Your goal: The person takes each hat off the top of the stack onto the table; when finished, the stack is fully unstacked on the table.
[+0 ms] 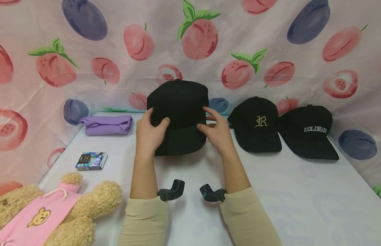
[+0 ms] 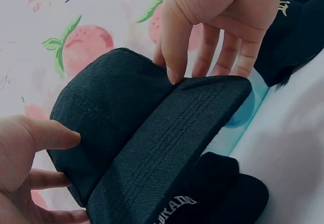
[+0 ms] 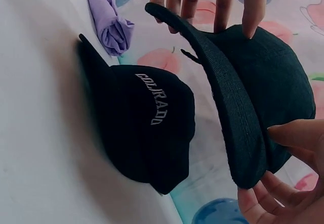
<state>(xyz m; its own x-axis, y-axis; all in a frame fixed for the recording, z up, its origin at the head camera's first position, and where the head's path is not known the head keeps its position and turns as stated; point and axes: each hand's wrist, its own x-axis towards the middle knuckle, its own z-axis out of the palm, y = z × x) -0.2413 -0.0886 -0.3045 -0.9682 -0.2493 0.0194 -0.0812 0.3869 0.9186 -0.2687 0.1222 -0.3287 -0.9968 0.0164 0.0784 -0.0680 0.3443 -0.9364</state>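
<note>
A plain black cap (image 1: 178, 106) is held up over the table with its brim toward me. My left hand (image 1: 149, 135) grips its left side, thumb on the front by the brim and fingers round the edge. On the opposite side my right hand (image 1: 220, 133) pinches it the same way, its thumb near the brim's corner. Both wrist views show the brim (image 3: 230, 118) standing out from the crown. Behind the held cap, a black cap with COLORADO lettering (image 3: 147, 118) rests on the table; the head view hides it.
To the right stand a black cap with a gold R (image 1: 255, 133) and another COLORADO cap (image 1: 310, 136). On the left lie a folded purple cloth (image 1: 109, 125), a small blue patterned box (image 1: 92, 161) and a teddy bear (image 1: 55, 212) in pink. A fruit-print curtain (image 1: 196, 68) hangs behind.
</note>
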